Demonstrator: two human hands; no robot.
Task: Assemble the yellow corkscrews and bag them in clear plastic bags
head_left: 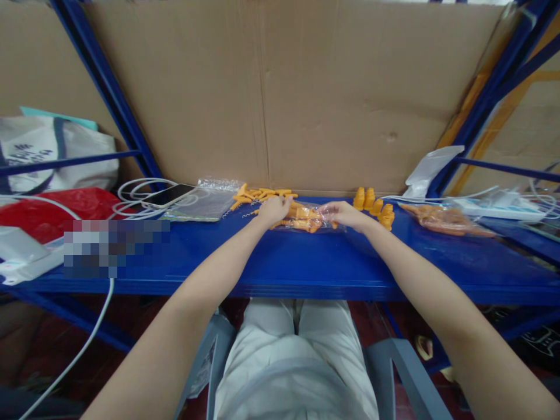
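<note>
A clear plastic bag [311, 224] with several orange plastic pieces in it lies on the blue shelf, between my two hands. My left hand [273, 210] is closed on the bag's left end, its fingertips partly hidden. At the right end, the bent fingers of my right hand [342, 213] grip the film. Just behind and left of my left hand is a loose pile of corkscrews [245, 196] with orange T-shaped handles and thin metal spirals. Several orange ribbed caps [370, 201] stand to the right of my right hand.
A filled bag of orange parts [448, 219] lies at right, near a white power strip [503, 204]. On the left are a flat plastic packet [205, 201], a phone [170, 195], coiled white cable and a red bag [65, 210]. A cardboard wall [306, 99] closes the back.
</note>
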